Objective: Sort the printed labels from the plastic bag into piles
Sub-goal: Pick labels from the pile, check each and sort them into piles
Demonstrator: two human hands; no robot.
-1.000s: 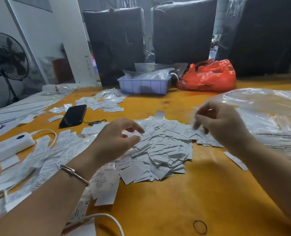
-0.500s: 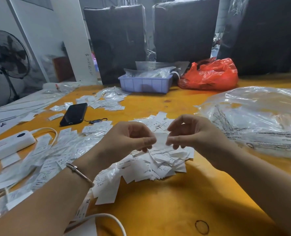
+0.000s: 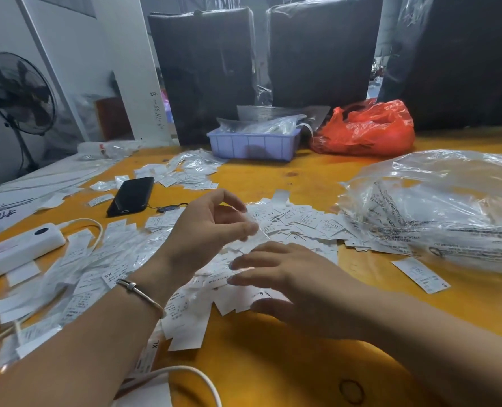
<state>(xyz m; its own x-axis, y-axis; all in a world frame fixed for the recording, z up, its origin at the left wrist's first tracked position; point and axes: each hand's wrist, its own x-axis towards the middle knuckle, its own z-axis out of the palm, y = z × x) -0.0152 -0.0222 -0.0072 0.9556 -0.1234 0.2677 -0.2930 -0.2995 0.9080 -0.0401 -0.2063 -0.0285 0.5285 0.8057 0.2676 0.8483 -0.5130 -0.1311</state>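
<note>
A loose heap of white printed labels (image 3: 299,224) covers the middle of the yellow table (image 3: 273,362). My left hand (image 3: 205,230) hovers above the heap and pinches one thin label (image 3: 258,229) between thumb and fingers. My right hand (image 3: 290,277) lies lower, its fingers spread flat over the near edge of the heap. A large clear plastic bag (image 3: 437,210) with printed text rests at the right. More labels in clear sleeves (image 3: 67,277) spread out at the left. A single label (image 3: 420,274) lies apart, near the bag.
A black phone (image 3: 132,195) lies behind the heap; a white power strip (image 3: 17,248) and its cable run along the left. At the back stand a lilac tray (image 3: 252,142), a red bag (image 3: 367,127) and dark wrapped bundles (image 3: 208,71). A fan (image 3: 17,92) stands far left.
My hands met over the heap and the label passed into my left hand. My right hand has since let go and dropped flat onto the near labels.
</note>
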